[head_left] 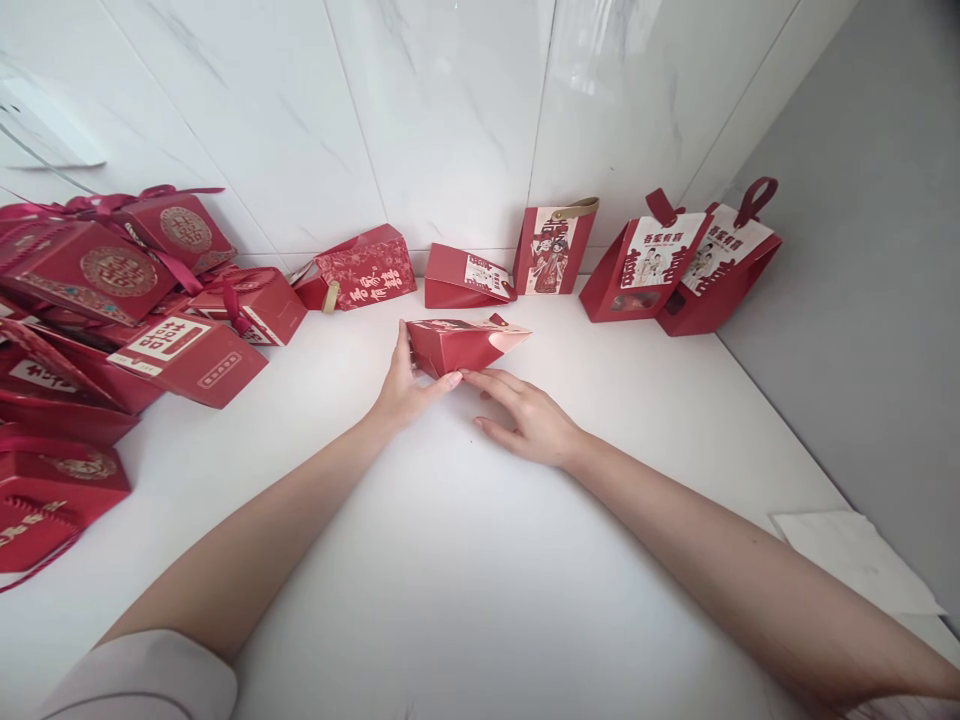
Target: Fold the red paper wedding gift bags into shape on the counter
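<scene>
Red gift box [465,348] lies on its side between your 2 hands near the middle of the white table [480,590], tapering to the right. To the left, a pile of gift boxes [120,270] leans box on box, probably just for storage. Your left hand [405,395] grips the box's left end, thumb along the near edge, likely to steady it. Your right hand [536,420] is loosely spread, index fingertip at the near lower edge by that thumb, perhaps as light support. Along the back wall [450,120], a floral box [367,270], a low box [465,280], an upright box [556,250] and 2 looped boxes [649,262] form a row, likely set back to leave you working room.

At the left, the picture edge cuts off the pile, and its boxes overlap too much to count. Your left fingers disappear behind the box; its far side is hidden, and you can't tell whether it touches the table. Whether your right fingertip presses it is unclear. Your right forearm partly covers a white sheet [862,560].
</scene>
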{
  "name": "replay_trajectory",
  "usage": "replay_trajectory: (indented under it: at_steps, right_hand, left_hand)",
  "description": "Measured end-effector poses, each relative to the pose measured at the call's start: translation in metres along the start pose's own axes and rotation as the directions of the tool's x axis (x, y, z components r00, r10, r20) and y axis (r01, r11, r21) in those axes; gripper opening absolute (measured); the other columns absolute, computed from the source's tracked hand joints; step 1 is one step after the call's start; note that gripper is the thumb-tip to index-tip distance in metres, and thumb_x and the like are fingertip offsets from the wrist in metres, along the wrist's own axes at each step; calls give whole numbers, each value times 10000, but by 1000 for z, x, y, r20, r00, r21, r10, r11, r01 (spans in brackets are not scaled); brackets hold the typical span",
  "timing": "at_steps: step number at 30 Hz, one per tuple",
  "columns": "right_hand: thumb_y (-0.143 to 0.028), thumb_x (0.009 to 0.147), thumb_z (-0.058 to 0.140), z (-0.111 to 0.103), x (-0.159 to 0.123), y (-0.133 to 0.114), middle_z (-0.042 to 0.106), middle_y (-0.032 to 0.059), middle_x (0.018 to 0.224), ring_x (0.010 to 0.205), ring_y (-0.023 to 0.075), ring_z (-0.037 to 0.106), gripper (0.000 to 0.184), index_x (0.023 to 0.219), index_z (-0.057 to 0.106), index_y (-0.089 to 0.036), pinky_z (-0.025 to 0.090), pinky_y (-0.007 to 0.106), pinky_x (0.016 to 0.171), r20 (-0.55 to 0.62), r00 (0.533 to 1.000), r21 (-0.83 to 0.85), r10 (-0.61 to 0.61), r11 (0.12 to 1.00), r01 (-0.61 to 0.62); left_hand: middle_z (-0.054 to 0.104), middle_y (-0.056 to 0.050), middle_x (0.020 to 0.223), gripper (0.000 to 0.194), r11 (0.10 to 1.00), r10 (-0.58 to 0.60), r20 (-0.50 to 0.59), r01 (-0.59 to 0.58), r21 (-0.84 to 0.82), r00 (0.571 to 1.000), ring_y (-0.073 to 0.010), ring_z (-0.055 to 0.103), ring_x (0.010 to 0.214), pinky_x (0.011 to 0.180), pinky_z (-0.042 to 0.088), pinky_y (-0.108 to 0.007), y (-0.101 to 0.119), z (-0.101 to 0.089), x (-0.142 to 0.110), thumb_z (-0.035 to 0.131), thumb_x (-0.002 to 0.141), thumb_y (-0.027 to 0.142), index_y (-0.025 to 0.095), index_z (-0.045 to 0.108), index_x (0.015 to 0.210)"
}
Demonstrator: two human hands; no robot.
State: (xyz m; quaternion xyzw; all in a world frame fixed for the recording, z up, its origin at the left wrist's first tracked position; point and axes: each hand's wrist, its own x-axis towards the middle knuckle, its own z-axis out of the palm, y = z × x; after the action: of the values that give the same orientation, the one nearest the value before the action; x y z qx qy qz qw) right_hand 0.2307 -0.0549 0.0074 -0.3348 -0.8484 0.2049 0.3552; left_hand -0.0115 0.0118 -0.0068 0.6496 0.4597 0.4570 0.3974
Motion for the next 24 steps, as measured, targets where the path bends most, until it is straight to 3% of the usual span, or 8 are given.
replay_trajectory:
  at_steps: [8,13,17,20,24]
  right_hand:
    - [-251,1015,583,1,-1,2,638,131,1467,1310,298,663,609,1599,416,-279,575,517,1073,22,999,-33,-36,999,37]
    - [-261,1016,576,4,-1,5,734,127,1319,1153,298,732,454,1469,556,-244,601,518,1006,18,997,-50,-74,996,74]
    - [-248,1042,542,6,-2,5,775,84,1163,972,225,771,366,1406,582,-261,636,419,912,-152,988,110,-35,993,52]
    - [-261,1057,541,6,-1,2,739,86,1197,956,207,752,412,1468,514,-287,636,382,854,-358,934,179,2,982,67]
    - [-273,1064,533,6,-2,-5,673,99,1307,919,207,726,497,1544,427,-346,613,421,876,-484,875,132,-18,987,93]
  left_hand:
    - [260,-223,1731,1433,999,29,19,-29,-15,999,-415,468,1481,1233,383,-606,1,1,0,894,686,591,242,-42,1713]
    - [412,-187,1630,1496,987,122,54,-115,-116,991,-402,528,1439,1196,447,-562,-2,-3,1,937,634,509,306,-90,1703]
    - [456,-127,1625,1327,965,126,52,-110,-239,991,-372,478,1500,1267,375,-528,0,-4,2,848,720,542,329,-9,1710]
    - [460,-80,1655,1053,931,65,-16,-67,-358,998,-338,415,1560,1312,313,-501,8,-1,0,688,825,633,327,180,1696]
    - [574,-103,1568,885,847,-110,-31,78,-526,993,-382,537,1467,1222,418,-587,25,1,-3,550,831,734,280,431,1582]
